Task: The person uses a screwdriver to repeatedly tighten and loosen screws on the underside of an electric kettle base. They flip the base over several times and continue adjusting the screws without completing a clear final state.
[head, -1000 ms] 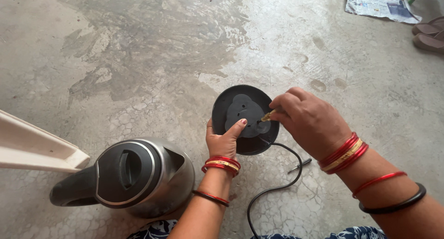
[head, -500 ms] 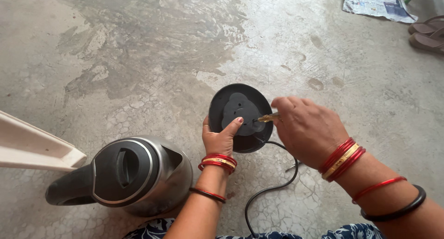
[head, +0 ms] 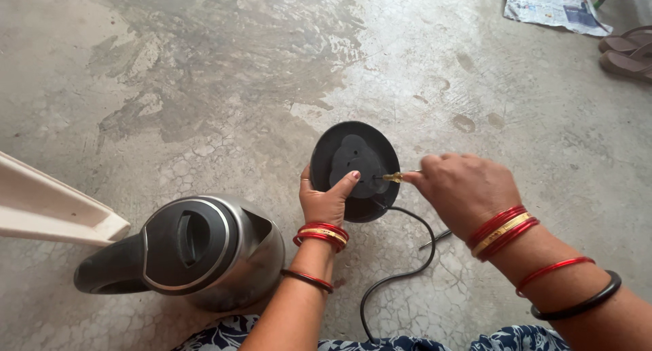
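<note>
While the left hand (head: 326,200) grips the black base (head: 355,170), the right hand (head: 465,191) clasps a screwdriver (head: 392,177).

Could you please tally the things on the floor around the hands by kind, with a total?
Kettle: 1
Kettle base, held by the left hand: 1
Screwdriver in the right hand: 1
Power cord: 1
Newspaper: 1
Sandals: 2
Total: 7
</note>
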